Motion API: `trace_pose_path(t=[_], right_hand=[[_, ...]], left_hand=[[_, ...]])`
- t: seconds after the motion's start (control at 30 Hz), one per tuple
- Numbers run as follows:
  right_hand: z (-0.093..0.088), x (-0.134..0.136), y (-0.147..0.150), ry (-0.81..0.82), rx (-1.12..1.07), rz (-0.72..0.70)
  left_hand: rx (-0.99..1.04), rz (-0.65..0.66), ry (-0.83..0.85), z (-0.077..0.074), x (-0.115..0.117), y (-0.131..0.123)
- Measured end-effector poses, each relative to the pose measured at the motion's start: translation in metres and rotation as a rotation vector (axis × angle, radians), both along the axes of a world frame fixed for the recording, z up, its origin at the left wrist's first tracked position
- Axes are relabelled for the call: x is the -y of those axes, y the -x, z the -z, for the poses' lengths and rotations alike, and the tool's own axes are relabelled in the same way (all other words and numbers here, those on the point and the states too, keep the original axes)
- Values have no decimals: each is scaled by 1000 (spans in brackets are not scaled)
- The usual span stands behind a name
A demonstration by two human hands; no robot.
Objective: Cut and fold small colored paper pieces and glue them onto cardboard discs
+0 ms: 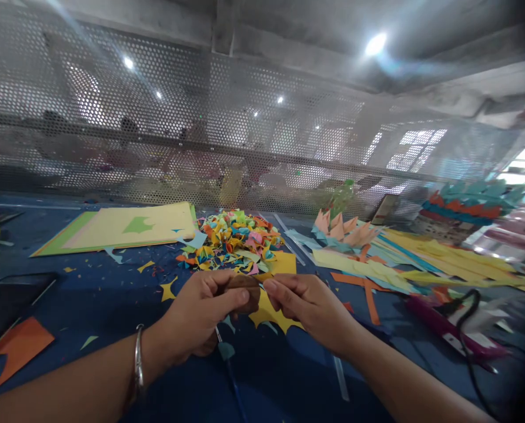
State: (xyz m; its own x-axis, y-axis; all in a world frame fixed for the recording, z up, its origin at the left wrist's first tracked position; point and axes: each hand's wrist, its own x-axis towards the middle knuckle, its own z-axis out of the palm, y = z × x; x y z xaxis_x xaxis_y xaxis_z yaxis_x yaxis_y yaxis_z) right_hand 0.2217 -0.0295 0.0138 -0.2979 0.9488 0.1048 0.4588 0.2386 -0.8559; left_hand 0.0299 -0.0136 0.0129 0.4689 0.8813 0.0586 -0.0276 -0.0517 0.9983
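Observation:
My left hand (211, 305), with a silver bangle at its wrist, is closed on a small brown piece (251, 294), thumb on top. From the right, my right hand (304, 296) meets it, thumb and finger pinched on the edge of a small piece of yellow paper (264, 277). The fingertips partly hide both pieces. Below and behind my hands lies a yellow paper sheet (273, 314) with scalloped cut-outs. Under my left hand runs a thin blue stick (233, 379); I cannot tell whether the hand touches it.
A heap of small coloured paper pieces (242, 235) lies beyond my hands. Paper sheets (99, 232) are stacked to the left, near a phone (10, 299). On the right are pointed folded-paper shapes (341, 229), yellow strips (447, 252) and a purple device with a cable (447, 326).

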Motion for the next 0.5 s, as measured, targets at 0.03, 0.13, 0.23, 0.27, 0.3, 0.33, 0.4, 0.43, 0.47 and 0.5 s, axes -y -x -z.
trace_pose_path(t=[0.03,0.13,0.23,0.27,0.3,0.33,0.4,0.43,0.47,0.5], right_hand=[[0,0,0,-3,4,4],[2,-1,0,-5,7,9],[4,-2,-1,-6,0,15],[4,-2,-1,-10,1,17],[4,-2,-1,-15,4,18],[3,-1,-1,-20,10,14],[3,-1,-1,-22,26,0],[3,0,-1,-20,33,-12],[3,0,-1,-15,42,-23],[3,0,-1,-12,52,-33]], left_hand=[[-2,0,2,-1,0,0],[-17,0,18,-2,1,-1],[-4,23,18,0,0,-1],[7,47,16,2,-1,-1],[17,75,19,3,-1,-1],[23,102,28,5,-2,-1],[28,135,50,7,-2,-1],[25,142,59,7,-2,-2],[20,145,61,7,-1,-2],[18,151,56,7,-1,-2]])
